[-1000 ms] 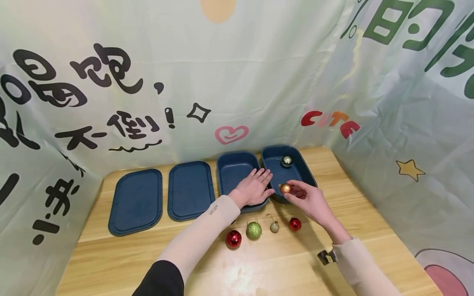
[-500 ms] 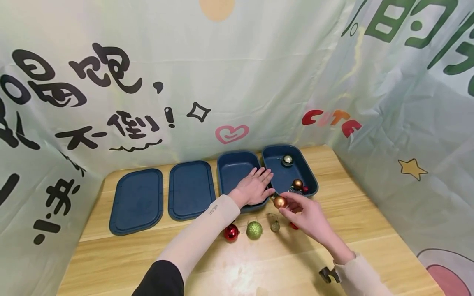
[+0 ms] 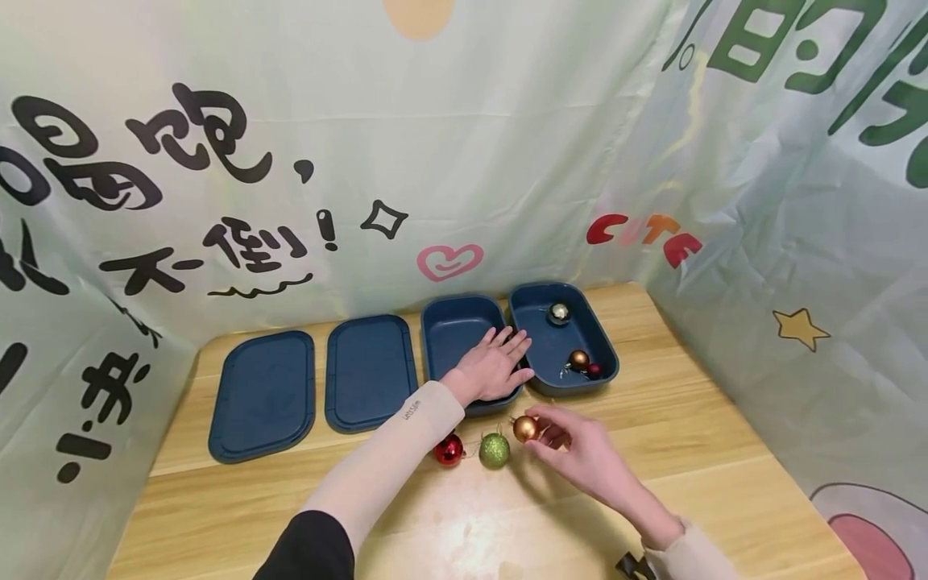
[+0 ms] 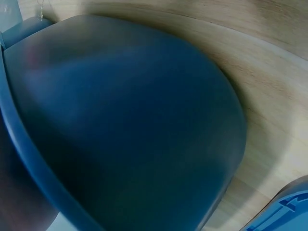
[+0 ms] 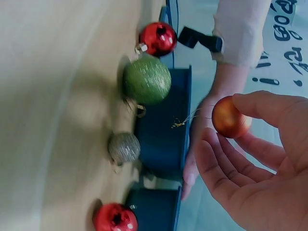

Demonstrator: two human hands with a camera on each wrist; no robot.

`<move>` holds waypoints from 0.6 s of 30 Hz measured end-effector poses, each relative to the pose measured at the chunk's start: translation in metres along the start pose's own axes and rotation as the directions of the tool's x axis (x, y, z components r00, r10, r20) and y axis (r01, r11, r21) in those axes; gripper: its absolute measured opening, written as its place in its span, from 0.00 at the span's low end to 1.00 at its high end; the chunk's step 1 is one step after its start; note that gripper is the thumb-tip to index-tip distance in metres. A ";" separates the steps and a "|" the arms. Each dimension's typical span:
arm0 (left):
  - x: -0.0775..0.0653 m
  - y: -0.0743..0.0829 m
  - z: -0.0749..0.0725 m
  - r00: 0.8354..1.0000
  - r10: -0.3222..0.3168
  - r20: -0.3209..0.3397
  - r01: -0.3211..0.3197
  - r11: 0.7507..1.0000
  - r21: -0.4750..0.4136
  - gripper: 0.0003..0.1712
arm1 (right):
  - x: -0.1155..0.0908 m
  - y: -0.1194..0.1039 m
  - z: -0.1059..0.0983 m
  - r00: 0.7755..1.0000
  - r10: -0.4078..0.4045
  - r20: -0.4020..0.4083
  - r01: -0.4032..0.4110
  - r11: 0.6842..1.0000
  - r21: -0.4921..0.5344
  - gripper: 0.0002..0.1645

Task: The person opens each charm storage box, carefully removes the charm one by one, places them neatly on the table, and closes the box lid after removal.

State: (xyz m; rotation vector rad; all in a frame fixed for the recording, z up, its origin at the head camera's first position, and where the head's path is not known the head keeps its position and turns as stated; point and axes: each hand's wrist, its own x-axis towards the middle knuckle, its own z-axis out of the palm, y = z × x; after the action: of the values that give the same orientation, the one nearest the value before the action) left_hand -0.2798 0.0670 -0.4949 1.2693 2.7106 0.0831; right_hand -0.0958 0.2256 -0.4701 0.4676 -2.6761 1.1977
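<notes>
My right hand [image 3: 580,451] pinches a copper-orange Christmas bauble [image 3: 525,428] by its sides, above the table in front of the boxes. In the right wrist view the bauble's thin hanging loop [image 5: 185,120] sticks out. My left hand [image 3: 491,369] lies with straight fingers over the front right of the left blue box [image 3: 455,332]. Close to the held bauble are a green glitter bauble [image 3: 495,451] and a shiny red one [image 3: 449,449]. A small silvery glitter bauble [image 5: 124,147] and another red bauble [image 5: 115,219] are hidden behind the right hand in the head view.
The right blue box [image 3: 544,342] holds a silver bauble [image 3: 559,313], a copper one [image 3: 578,359] and a small dark red one [image 3: 594,370]. Two flat blue lids [image 3: 263,395] lie to the left. A printed cloth [image 3: 464,185] hangs behind the wooden table [image 3: 377,483].
Carrying the copper-orange bauble, my right hand has moved from over the right box toward the front left. The left red bauble has shifted slightly back. My left hand stays in place.
</notes>
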 end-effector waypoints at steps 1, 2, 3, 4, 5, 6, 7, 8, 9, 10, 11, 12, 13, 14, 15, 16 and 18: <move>0.000 0.000 0.000 1.000 0.002 -0.002 -0.002 1.000 -0.002 0.40 | -0.002 0.000 0.003 1.000 -0.016 0.006 0.016 1.000 0.008 0.26; -0.001 -0.001 0.000 1.000 0.005 -0.004 -0.005 1.000 -0.006 0.40 | -0.003 -0.001 0.005 0.999 -0.033 0.013 0.033 0.999 0.019 0.26; -0.001 -0.001 0.000 1.000 0.007 -0.007 -0.007 1.000 -0.012 0.40 | -0.005 -0.001 0.008 0.999 -0.045 0.022 0.044 0.999 0.031 0.26; -0.002 -0.002 0.000 1.000 0.009 -0.011 -0.009 1.000 -0.018 0.40 | -0.007 -0.002 0.010 0.998 -0.052 0.032 0.050 0.998 0.038 0.26; -0.002 -0.003 0.000 1.000 0.008 -0.015 -0.008 1.000 -0.025 0.40 | -0.008 -0.003 0.012 0.998 -0.053 0.045 0.050 0.997 0.052 0.26; -0.003 -0.004 0.000 1.000 0.009 -0.021 -0.010 0.999 -0.033 0.41 | -0.009 -0.004 0.015 0.997 -0.051 0.057 0.047 0.997 0.063 0.26; -0.004 -0.005 0.000 1.000 0.009 -0.028 -0.011 0.999 -0.043 0.41 | -0.010 -0.006 0.017 0.996 -0.051 0.069 0.046 0.996 0.072 0.26; -0.006 -0.007 -0.001 0.999 0.010 -0.033 -0.012 0.998 -0.054 0.41 | -0.012 -0.007 0.019 0.996 -0.051 0.076 0.045 0.996 0.078 0.26; -0.008 -0.009 -0.001 0.999 0.008 -0.040 -0.010 0.998 -0.065 0.42 | -0.013 -0.009 0.021 0.995 -0.048 0.083 0.041 0.996 0.082 0.25; -0.010 -0.011 -0.002 0.999 0.006 -0.046 -0.010 0.997 -0.075 0.42 | -0.014 -0.010 0.023 0.995 -0.048 0.090 0.041 0.996 0.086 0.25; -0.013 -0.013 -0.002 0.998 0.003 -0.056 -0.008 0.996 -0.087 0.43 | -0.016 -0.012 0.025 0.994 -0.048 0.098 0.039 0.995 0.093 0.25; -0.017 -0.016 -0.003 0.998 0.000 -0.064 -0.006 0.995 -0.096 0.43 | -0.017 -0.013 0.027 0.993 -0.052 0.105 0.041 0.994 0.100 0.25; -0.021 -0.019 -0.005 0.998 -0.007 -0.068 0.000 0.995 -0.102 0.43 | -0.018 -0.014 0.029 0.992 -0.056 0.112 0.044 0.993 0.110 0.25; -0.026 -0.023 -0.006 0.997 -0.015 -0.077 0.007 0.995 -0.104 0.43 | -0.019 -0.015 0.032 0.991 -0.060 0.119 0.046 0.992 0.119 0.24; -0.030 -0.027 -0.006 0.996 -0.023 -0.089 0.013 0.994 -0.108 0.44 | -0.019 -0.016 0.034 0.990 -0.065 0.128 0.048 0.990 0.131 0.24; -0.035 -0.031 -0.007 0.995 -0.030 -0.098 0.019 0.994 -0.109 0.44 | -0.020 -0.017 0.036 0.988 -0.071 0.138 0.051 0.988 0.145 0.24; -0.044 -0.040 -0.007 0.991 -0.046 -0.122 0.033 0.994 -0.108 0.43 | -0.022 -0.018 0.041 0.984 -0.089 0.155 0.062 0.984 0.170 0.24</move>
State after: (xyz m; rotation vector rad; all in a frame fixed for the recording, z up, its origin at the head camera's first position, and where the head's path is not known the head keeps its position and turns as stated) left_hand -0.2833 0.0079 -0.4877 1.2188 2.7920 0.3076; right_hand -0.0702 0.1878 -0.4906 0.7149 -2.6740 1.4215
